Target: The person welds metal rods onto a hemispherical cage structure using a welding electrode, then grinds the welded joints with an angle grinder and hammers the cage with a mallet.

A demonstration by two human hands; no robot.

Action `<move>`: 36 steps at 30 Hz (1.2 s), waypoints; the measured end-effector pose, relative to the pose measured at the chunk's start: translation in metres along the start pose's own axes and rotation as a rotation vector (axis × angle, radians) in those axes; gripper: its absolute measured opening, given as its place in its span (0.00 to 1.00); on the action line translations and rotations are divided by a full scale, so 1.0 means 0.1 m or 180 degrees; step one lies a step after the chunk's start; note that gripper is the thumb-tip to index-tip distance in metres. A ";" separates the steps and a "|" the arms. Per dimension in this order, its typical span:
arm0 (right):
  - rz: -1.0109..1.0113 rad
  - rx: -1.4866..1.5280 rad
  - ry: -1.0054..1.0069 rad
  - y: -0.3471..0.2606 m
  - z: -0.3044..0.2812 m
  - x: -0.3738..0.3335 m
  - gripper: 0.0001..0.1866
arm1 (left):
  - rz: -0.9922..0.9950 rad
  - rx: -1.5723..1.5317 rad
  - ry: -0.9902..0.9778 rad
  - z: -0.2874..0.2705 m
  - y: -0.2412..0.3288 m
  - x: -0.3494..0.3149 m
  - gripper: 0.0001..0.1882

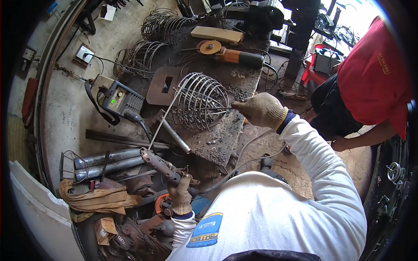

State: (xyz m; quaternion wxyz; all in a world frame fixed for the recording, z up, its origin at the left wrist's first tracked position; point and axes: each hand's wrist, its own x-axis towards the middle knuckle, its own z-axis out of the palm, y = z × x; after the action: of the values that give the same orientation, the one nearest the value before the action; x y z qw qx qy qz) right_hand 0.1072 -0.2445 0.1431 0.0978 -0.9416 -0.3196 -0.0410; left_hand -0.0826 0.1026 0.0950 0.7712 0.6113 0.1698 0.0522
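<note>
The head view showed a round wire cage [201, 101] lying on a dark, grit-strewn worktable [209, 150]; it was the piece being worked on, and the other places here are told from it. On the near left side of the cage, the gloved left hand [180, 198] was wrapped around an electrode holder [161, 167]; from this a thin pale electrode [163, 122] slanted up to the cage's left rim (whether its tip touched the wire could not be told). Just right of the cage, the gloved right hand [263, 111] grasped the end of a dark rod [220, 108] that reached in among the hoops; whether that rod was joined to the cage or loose could not be made out.

As for progress, the shape looked mostly done: curved ribs and crossing hoops already made a rounded basket; what seemed left was the joining of bars, since holder and electrode were up at the wire, though no arc glowed and no single weld could be checked. Left of the cage stood the welding machine [126, 102], its display lit green; just beside it on that side lay a slotted plate [156, 89]; beyond the cage lay an angle grinder [233, 56], held by no one; farther beyond and to the left sat wire coils [161, 24]; well to the right was a co-worker [370, 74] in a red shirt.
</note>
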 end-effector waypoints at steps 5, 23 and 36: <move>-0.0242 0.0116 0.0191 -0.04 0.06 0.01 0.21 | -0.0140 0.0298 0.0192 -0.13 -0.18 -0.17 0.16; 0.0138 0.0165 -0.0350 -0.08 -0.12 -0.02 0.21 | 0.0432 0.0697 -0.0392 0.29 0.04 -0.23 0.12; 0.0161 0.0251 -0.0374 -0.08 -0.14 -0.04 0.18 | 0.0138 0.0437 -0.0532 0.40 0.04 -0.34 0.13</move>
State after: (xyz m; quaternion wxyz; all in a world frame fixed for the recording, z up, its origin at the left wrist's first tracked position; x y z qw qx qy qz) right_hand 0.0988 -0.2437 0.1578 0.1169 -0.9456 -0.3023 0.0294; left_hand -0.1005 0.0568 0.1129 0.7377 0.6684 0.0948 0.0059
